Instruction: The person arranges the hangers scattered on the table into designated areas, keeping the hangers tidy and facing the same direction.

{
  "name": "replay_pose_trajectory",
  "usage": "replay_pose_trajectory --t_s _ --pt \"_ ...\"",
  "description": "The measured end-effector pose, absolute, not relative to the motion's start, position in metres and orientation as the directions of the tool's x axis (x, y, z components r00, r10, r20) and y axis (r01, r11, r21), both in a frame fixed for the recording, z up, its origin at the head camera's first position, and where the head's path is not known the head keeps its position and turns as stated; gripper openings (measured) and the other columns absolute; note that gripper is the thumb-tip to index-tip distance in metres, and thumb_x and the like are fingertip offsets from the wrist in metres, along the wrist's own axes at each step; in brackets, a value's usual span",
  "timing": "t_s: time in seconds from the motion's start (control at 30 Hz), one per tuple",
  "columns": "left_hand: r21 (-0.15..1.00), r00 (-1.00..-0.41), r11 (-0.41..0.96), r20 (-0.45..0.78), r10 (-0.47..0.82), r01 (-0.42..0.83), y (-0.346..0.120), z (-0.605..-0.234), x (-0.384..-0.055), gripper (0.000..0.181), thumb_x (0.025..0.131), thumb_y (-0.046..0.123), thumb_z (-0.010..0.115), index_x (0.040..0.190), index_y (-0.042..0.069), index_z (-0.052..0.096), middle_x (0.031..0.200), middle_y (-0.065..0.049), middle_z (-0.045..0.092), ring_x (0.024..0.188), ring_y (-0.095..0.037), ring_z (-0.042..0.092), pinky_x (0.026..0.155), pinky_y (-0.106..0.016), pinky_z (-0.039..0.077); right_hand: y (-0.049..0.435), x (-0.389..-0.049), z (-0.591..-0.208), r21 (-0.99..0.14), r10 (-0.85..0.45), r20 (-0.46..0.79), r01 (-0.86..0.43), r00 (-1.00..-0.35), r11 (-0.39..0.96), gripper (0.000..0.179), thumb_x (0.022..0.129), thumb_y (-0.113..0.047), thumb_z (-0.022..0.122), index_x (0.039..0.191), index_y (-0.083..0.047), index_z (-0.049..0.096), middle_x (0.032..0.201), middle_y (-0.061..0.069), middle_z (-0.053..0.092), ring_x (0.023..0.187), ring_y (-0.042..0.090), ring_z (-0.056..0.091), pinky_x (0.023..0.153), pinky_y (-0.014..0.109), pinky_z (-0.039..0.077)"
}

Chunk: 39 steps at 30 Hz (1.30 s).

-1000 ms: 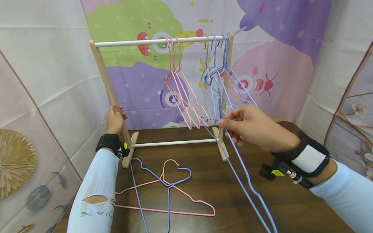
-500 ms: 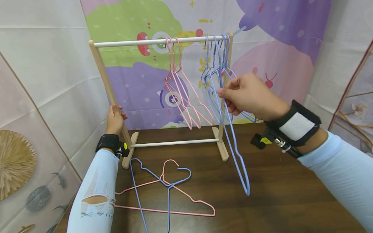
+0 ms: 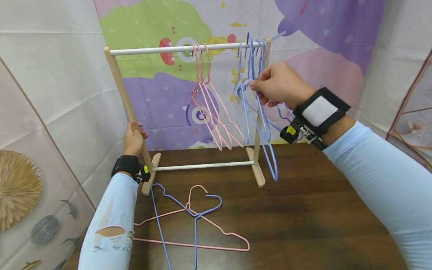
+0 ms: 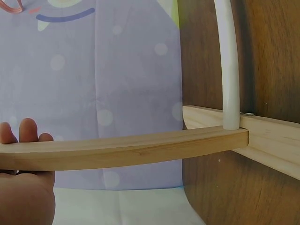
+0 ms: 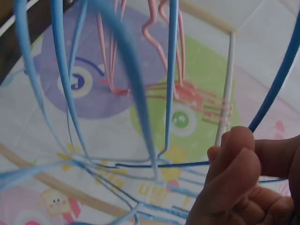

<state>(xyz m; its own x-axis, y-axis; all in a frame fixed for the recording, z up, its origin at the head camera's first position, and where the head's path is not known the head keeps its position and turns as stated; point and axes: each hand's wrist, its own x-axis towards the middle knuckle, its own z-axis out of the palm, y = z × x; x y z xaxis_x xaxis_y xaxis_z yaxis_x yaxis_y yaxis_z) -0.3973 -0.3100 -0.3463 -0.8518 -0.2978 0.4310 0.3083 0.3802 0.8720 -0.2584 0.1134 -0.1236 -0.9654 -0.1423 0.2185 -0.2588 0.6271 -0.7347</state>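
Observation:
My right hand (image 3: 282, 85) pinches a blue hanger (image 3: 275, 173) just below its hook, in front of the rack's right end. That hook stands slightly higher than the rack's white top rail (image 3: 158, 49); whether it touches the rail I cannot tell. In the right wrist view the thumb and forefinger meet on the dark blue wire (image 5: 277, 86). Several other blue hangers (image 3: 241, 108) hang close beside it, partly overlapping. My left hand (image 3: 134, 138) grips the wooden left post (image 4: 140, 149), with fingertips showing past it in the left wrist view.
Three pink hangers (image 3: 221, 129) hang mid-rail. On the brown table (image 3: 303, 217) in front of the rack, a loose blue hanger (image 3: 195, 240) lies across a pink hanger (image 3: 233, 248). A patterned cloth (image 3: 162, 112) hangs behind the rack.
My right hand has risen and moved back toward the rail with the blue hanger, whose hook now stands above the others. The left hand stays on the post.

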Motion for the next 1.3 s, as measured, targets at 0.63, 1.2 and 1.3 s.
replay_pose_trajectory --t_s 0.63,1.2,1.3 --pt "0.873 -0.856 0.370 0.432 -0.285 0.318 -0.311 -0.344 -0.403 0.057 0.108 0.049 0.015 0.121 0.001 0.045 0.091 -0.004 0.048 0.080 -0.008 0.057 0.093 -0.034 0.050 0.102 -0.312 -0.096 -0.801 -0.002 0.146 -0.119 -0.989 0.587 0.015 0.102 -0.014 0.062 0.105 -0.002 0.070 0.057 -0.002 0.063 0.045 0.007 0.057 0.047 0.023 0.054" --pt "0.885 -0.859 0.334 0.422 -0.289 0.323 -0.314 -0.349 -0.404 0.056 0.109 0.046 0.018 0.122 -0.001 0.044 0.090 -0.005 0.048 0.079 -0.010 0.056 0.092 -0.034 0.051 0.105 -0.337 -0.109 -0.736 0.034 0.141 -0.081 -0.989 0.672 0.020 0.101 -0.017 0.065 0.101 0.001 0.074 0.049 -0.004 0.059 0.041 0.006 0.056 0.045 0.020 0.051" --pt "0.886 -0.862 0.335 0.419 -0.284 0.320 -0.314 -0.348 -0.403 0.056 0.109 0.045 0.017 0.124 -0.003 0.043 0.091 -0.006 0.047 0.080 -0.011 0.056 0.094 -0.037 0.051 0.105 -0.338 -0.113 -0.745 0.036 0.127 -0.072 -0.991 0.663 0.019 0.101 -0.016 0.065 0.089 -0.002 0.071 0.050 -0.003 0.060 0.042 0.007 0.057 0.045 0.021 0.052"
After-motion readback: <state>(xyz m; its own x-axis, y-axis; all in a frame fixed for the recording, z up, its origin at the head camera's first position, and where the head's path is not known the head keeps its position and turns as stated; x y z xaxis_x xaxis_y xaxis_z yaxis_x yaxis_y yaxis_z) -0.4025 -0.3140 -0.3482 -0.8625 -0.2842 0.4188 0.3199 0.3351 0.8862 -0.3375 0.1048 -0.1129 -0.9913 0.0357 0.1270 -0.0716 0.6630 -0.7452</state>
